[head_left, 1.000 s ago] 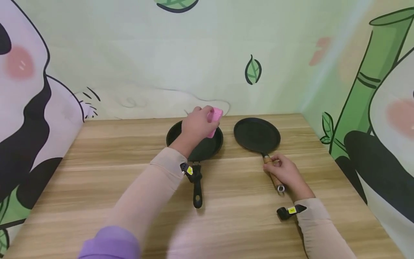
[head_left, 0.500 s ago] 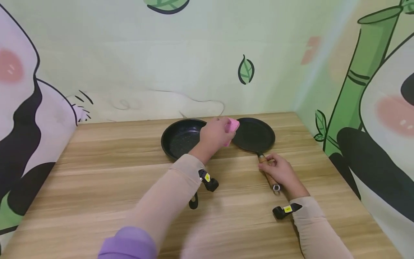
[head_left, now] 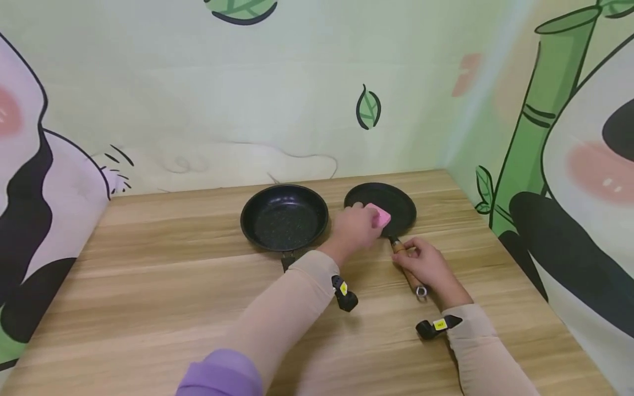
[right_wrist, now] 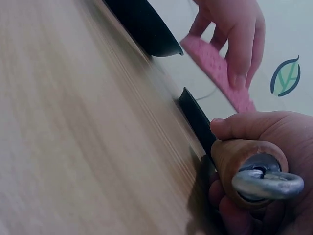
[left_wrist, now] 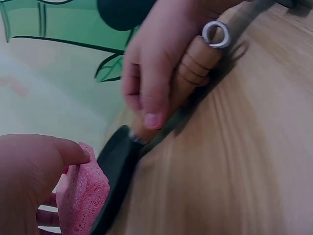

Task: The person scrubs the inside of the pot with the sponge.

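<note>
My left hand [head_left: 353,228] pinches a pink sponge [head_left: 381,216] between thumb and fingers, low over the flat black crepe pan [head_left: 380,193]. In the left wrist view the sponge [left_wrist: 84,191] shows its porous side, right beside the pan's rim. My right hand [head_left: 428,264] grips the crepe pan's wooden handle [head_left: 415,281], which ends in a metal hanging ring [right_wrist: 268,184]. Seen from the right wrist, the sponge [right_wrist: 217,71] hangs tilted above the crepe pan's edge [right_wrist: 195,117].
A deeper black frying pan [head_left: 284,220] stands to the left on the wooden table [head_left: 163,291], its handle partly hidden by my left forearm. Behind the table rises a wall [head_left: 297,82] painted with pandas, leaves and bamboo.
My left hand has carried the sponge rightward, from above the deeper frying pan to above the crepe pan. The right hand keeps its hold on the wooden handle. The head view has shifted slightly right.
</note>
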Tool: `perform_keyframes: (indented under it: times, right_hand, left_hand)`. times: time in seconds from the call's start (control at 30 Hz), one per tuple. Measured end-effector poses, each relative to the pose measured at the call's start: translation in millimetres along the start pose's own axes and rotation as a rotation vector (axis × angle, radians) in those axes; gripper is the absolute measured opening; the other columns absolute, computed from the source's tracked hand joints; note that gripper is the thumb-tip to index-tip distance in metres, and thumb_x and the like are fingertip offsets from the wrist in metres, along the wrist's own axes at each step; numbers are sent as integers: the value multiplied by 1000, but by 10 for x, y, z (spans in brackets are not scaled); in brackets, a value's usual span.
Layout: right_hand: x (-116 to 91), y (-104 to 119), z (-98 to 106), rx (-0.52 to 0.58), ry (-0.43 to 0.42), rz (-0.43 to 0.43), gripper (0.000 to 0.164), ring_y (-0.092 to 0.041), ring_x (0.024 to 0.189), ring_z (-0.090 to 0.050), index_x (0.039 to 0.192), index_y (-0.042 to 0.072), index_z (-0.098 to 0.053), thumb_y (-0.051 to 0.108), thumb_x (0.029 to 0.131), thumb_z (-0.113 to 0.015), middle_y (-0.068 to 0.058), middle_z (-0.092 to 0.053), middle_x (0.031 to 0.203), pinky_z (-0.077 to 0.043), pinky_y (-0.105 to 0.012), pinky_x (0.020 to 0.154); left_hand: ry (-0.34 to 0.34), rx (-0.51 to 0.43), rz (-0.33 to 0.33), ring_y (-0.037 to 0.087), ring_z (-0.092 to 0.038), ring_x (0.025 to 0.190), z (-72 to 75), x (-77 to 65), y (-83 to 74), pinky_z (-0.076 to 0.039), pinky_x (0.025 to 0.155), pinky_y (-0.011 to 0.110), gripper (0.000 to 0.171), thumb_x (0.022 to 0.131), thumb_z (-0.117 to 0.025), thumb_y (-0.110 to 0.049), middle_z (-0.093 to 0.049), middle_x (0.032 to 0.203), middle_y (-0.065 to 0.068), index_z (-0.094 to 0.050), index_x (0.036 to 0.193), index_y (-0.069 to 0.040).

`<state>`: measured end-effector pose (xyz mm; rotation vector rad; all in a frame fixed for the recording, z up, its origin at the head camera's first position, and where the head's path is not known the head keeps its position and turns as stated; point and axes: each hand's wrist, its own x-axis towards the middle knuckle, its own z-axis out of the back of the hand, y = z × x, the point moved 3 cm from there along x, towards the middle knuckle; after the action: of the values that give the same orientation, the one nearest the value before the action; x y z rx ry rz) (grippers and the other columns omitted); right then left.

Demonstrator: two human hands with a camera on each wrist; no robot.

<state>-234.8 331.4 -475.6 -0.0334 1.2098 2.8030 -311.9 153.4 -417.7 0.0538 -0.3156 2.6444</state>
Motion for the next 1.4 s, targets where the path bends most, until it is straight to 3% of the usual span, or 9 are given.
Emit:
perform_keyframes:
  times: [0.3,0.47,0.73,1.0,1.4]
  right_hand:
    - [-27,17,-13,14,11,-8,44,-21,67,-54,119,1,-60,32,92,-73,-10,-57,79,-43,-34,60]
    - [-20,-2,-11,12,7,-1,43,-20,65,-54,118,1,-59,33,92,-73,-10,-57,78,-43,-33,59]
    - [-62,29,-13,21,-7,16,41,-19,63,-52,117,-1,-58,28,93,-72,-8,-55,75,-42,-32,57]
    - [-114,31,-33,12,-14,13,38,-18,63,-51,115,-2,-57,27,93,-70,-6,-54,74,-41,-31,57]
    - [-263,-25,23,25,-24,54,34,-17,57,-47,112,-2,-59,24,93,-71,-3,-48,68,-38,-30,51]
  left_hand:
    - [28,67,-36,22,-58,87,-282,18,-150,-51,69,37,22,98,-60,-46,-61,98,2,-71,94,-27]
    - [30,113,-44,21,-57,85,-350,18,-173,-51,66,36,24,98,-59,-48,-61,97,2,-70,94,-28]
    - [34,141,-64,23,-58,88,-360,6,-127,-52,68,38,26,99,-57,-50,-60,101,4,-70,100,-28]
    - [13,118,-89,22,-58,85,-311,-9,7,-51,66,38,23,97,-61,-45,-59,94,4,-70,95,-25]
    - [34,104,1,19,-59,79,-203,78,222,-52,67,37,19,98,-63,-36,-66,87,2,-72,94,-20]
